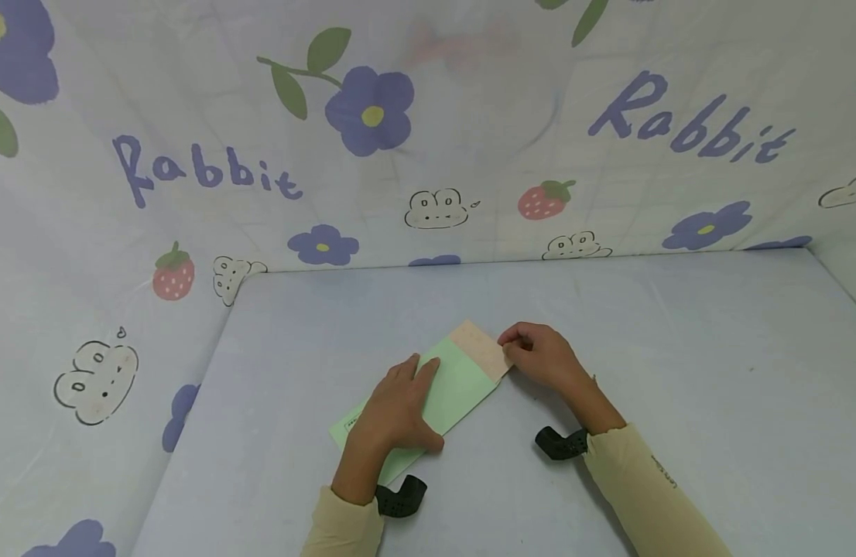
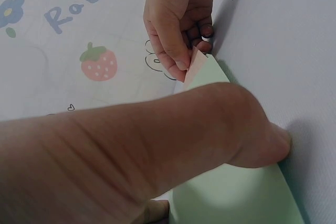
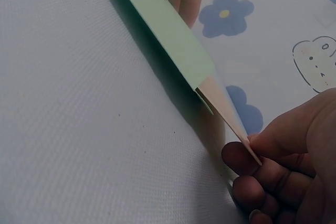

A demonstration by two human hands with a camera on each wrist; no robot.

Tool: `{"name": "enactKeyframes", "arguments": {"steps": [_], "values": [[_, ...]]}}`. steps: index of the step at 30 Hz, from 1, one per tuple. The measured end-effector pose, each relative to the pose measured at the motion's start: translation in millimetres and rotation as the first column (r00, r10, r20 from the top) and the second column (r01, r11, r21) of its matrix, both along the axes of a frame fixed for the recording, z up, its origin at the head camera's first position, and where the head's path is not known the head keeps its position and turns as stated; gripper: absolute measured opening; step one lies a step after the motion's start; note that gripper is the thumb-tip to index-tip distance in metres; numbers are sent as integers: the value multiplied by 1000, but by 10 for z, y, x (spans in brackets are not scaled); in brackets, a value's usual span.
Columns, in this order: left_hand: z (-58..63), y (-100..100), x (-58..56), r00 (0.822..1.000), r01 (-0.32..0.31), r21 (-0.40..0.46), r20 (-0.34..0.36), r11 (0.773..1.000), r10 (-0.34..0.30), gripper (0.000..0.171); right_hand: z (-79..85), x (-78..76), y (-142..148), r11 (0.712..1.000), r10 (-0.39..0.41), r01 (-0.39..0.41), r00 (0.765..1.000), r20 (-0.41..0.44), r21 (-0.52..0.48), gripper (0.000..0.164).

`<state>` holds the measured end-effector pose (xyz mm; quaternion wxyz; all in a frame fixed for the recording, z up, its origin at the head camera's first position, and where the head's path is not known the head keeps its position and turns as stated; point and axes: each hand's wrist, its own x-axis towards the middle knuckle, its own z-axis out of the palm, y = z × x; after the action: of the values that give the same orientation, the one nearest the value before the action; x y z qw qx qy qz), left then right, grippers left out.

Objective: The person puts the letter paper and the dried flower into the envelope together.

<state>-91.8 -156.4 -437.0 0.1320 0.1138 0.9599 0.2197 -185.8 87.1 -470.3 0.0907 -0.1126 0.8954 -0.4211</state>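
A long light-green paper sleeve, much like an envelope point(image 1: 461, 388), lies slantwise on the table. From its upper right end sticks a pale pink sheet of paper or card point(image 1: 480, 350). My left hand point(image 1: 397, 406) rests flat across the green envelope with fingers spread, its thumb reaching past the near edge. At the pink sheet's outer corner, my right hand point(image 1: 545, 357) pinches it between thumb and fingers. The right wrist view shows the sheet point(image 3: 224, 109) seen nearly edge-on, running from the envelope's mouth point(image 3: 191, 66) into that pinch. How much of it lies inside is hidden.
The table point(image 1: 644, 371) has a pale cover. Behind and to the left hangs a cloth point(image 1: 470, 139) printed with flowers, strawberries and rabbit faces. Black curved pieces point(image 1: 562, 443) are attached at both wrists, by the cream sleeves point(image 1: 654, 491).
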Motion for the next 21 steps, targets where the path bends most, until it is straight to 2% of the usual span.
{"name": "enactKeyframes", "arguments": {"steps": [21], "values": [[-39, 0, -10, 1000, -7, -14, 0, 1000, 7, 104, -10, 6, 0, 1000, 9, -10, 1000, -13, -8, 21]]}}
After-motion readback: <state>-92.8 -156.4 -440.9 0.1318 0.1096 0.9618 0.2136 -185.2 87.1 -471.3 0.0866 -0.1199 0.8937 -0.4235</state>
